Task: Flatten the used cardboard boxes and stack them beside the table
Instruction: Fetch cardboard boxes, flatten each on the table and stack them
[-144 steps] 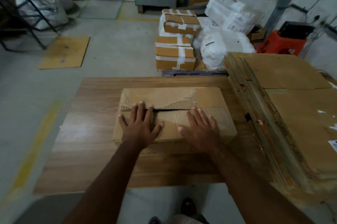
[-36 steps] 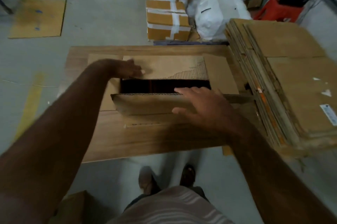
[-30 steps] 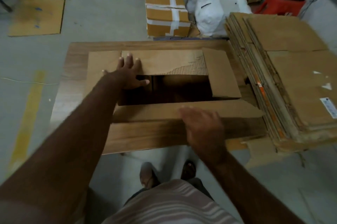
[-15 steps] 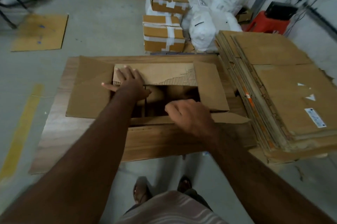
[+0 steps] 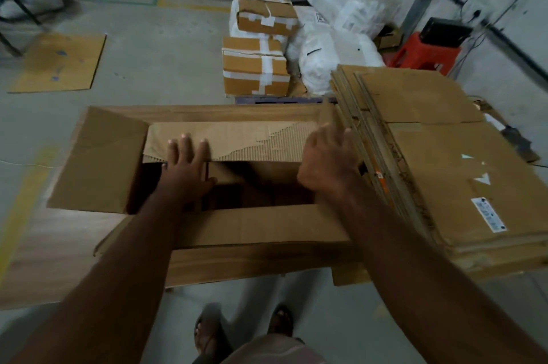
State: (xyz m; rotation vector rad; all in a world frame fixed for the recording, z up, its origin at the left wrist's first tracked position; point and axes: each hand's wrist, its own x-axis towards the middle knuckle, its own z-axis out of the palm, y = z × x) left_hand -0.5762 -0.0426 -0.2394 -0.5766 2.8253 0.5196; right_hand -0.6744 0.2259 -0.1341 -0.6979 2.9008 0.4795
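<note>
A brown cardboard box (image 5: 252, 224) stands open on the wooden table (image 5: 53, 248), its dark inside showing. Its left flap (image 5: 98, 159) is folded outward and its near flap hangs toward me. My left hand (image 5: 186, 165) lies flat with spread fingers on the torn far flap (image 5: 252, 138), thumb over the opening. My right hand (image 5: 326, 156) presses with spread fingers against the box's right end, where the right flap (image 5: 327, 113) stands nearly upright against the pile. A tall pile of flattened cardboard (image 5: 444, 162) sits right of the table.
Beyond the table stand two taped boxes (image 5: 255, 67) and white sacks (image 5: 332, 58). A red stool (image 5: 424, 52) is at the back right. A cardboard sheet (image 5: 59, 61) lies on the floor at the left. My feet (image 5: 243, 331) are just under the table's near edge.
The closed box has been opened, its flaps spread outward. My right hand went from the near flap to the right end, and the right flap has swung up toward the pile.
</note>
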